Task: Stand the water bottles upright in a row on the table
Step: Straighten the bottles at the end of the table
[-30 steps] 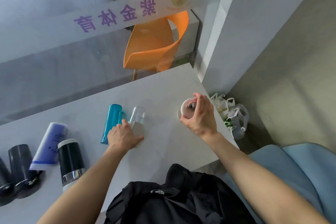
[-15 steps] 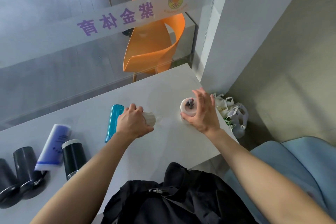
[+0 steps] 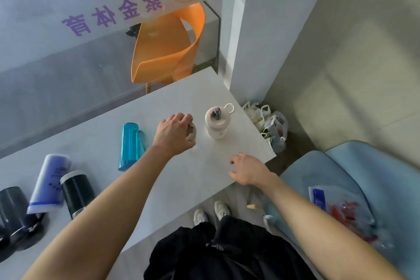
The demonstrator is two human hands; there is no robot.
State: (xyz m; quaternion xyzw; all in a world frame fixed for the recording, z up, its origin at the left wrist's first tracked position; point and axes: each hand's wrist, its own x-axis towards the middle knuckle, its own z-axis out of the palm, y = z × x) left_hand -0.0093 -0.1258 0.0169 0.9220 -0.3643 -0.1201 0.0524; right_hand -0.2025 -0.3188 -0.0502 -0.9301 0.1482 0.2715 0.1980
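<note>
A white bottle [image 3: 217,124] with a loop handle stands upright near the table's right corner. My left hand [image 3: 173,134] is closed over the top of a pale clear bottle [image 3: 192,133] just left of it; the hand hides most of that bottle. My right hand [image 3: 246,169] hovers with spread fingers over the table's near right edge, holding nothing. A blue bottle [image 3: 129,143] lies on its side to the left. Further left lie a purple bottle [image 3: 50,183] and a black bottle with a white cap [image 3: 76,191]. Two more black bottles [image 3: 13,211] lie at the far left edge.
The grey table [image 3: 200,179] abuts a glass wall with purple lettering; an orange chair [image 3: 166,45] stands behind it. White bags [image 3: 271,125] sit on the floor past the right corner. A blue seat [image 3: 341,179] with a plastic packet is at right.
My right hand has let go of the white bottle and drawn back toward the near edge. My left hand has carried the pale bottle rightward, close beside the white one.
</note>
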